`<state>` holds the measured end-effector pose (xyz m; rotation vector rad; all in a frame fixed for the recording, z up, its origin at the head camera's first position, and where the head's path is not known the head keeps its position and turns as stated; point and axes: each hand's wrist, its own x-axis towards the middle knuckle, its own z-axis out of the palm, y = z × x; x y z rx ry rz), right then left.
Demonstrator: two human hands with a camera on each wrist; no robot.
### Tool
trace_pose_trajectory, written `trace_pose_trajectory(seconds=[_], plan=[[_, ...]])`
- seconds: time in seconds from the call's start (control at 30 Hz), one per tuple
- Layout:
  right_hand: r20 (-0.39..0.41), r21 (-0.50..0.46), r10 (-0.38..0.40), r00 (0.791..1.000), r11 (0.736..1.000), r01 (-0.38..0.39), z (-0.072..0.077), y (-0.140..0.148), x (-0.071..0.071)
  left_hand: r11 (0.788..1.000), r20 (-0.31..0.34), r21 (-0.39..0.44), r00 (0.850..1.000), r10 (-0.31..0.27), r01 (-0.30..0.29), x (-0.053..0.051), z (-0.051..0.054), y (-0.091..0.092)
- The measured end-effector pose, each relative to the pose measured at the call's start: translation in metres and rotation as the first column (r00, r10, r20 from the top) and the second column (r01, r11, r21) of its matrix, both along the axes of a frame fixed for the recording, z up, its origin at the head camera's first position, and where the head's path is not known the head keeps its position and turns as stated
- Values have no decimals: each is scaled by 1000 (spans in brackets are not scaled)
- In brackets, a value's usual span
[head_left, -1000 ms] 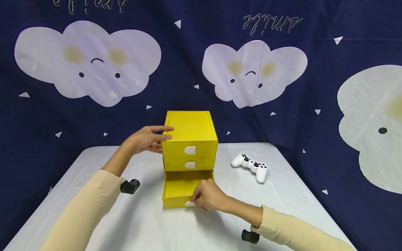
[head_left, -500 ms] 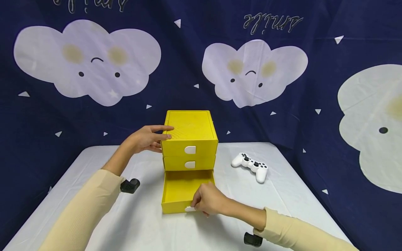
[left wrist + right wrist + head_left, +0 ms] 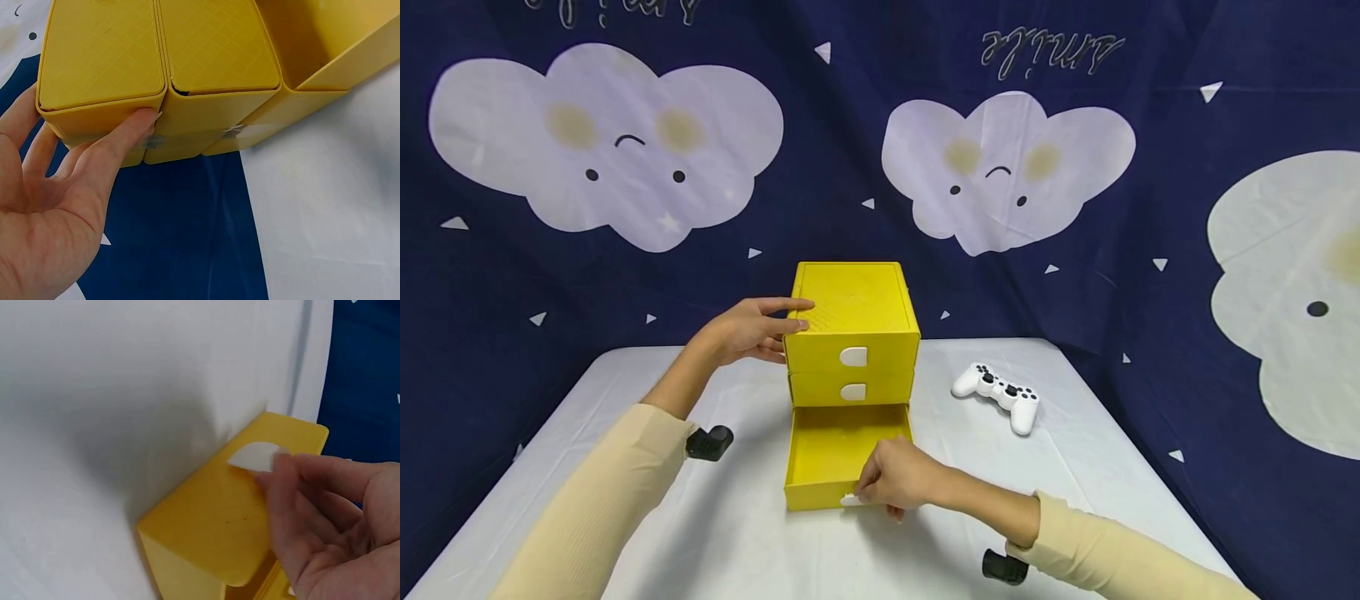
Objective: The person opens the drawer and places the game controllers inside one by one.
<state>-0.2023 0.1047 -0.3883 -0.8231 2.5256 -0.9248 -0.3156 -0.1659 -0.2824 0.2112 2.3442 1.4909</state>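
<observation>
Plainly enough, the box [image 3: 856, 300] was smooth, shiny yellow plastic, a square-topped stack of three drawers standing at the centre of the head view on a softly creased white cloth [image 3: 737, 533]. Its bottom drawer [image 3: 812, 498] stuck out toward the lower edge of that frame, shallow and straight-walled. Behind hung dark blue fabric [image 3: 842, 167] printed with rounded clouds and small triangles.

At lower centre, the right hand [image 3: 901, 475] held a narrow pinch on the white handle [image 3: 253, 456] of the bottom drawer, the handle lying between thumb and fingertip. The left hand [image 3: 741, 331] was spread wide with its fingers extended, touching the box's top and side at its left edge, not wrapped around it.

The right wrist view showed the handle's half-round shape, mostly covered in the head view. The left wrist view brought out a faint diamond pattern on the upper drawer fronts. Only the head view caught the white game controller [image 3: 996, 397], right of the box.
</observation>
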Motion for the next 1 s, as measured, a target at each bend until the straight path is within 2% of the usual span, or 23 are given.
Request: trace_pose_trajectory(seconds=[0.17, 0.33, 0.43, 0.57, 0.8, 1.0], plan=[[27, 116, 12, 1000, 993, -15, 9, -4, 1, 1000, -1, 2, 1000, 1, -1, 0, -1, -1], [20, 248, 45, 999, 967, -49, 19, -11, 1, 1000, -2, 5, 1000, 8, -8, 1, -2, -1], [37, 231, 42, 998, 972, -49, 25, -11, -2, 1000, -3, 4, 1000, 7, -7, 1, -1, -1], [29, 157, 28, 999, 987, -32, 33, -6, -11, 1000, -4, 3, 1000, 6, -6, 1, 0, -1], [-79, 128, 3, 997, 992, 7, 42, 8, -29, 1000, 2, 7, 1000, 1, -1, 1, 1, 0], [-164, 145, -82, 983, 984, 106, 47, 22, -43, 1000, -2, 9, 1000, 0, 0, 1, 1, 0]])
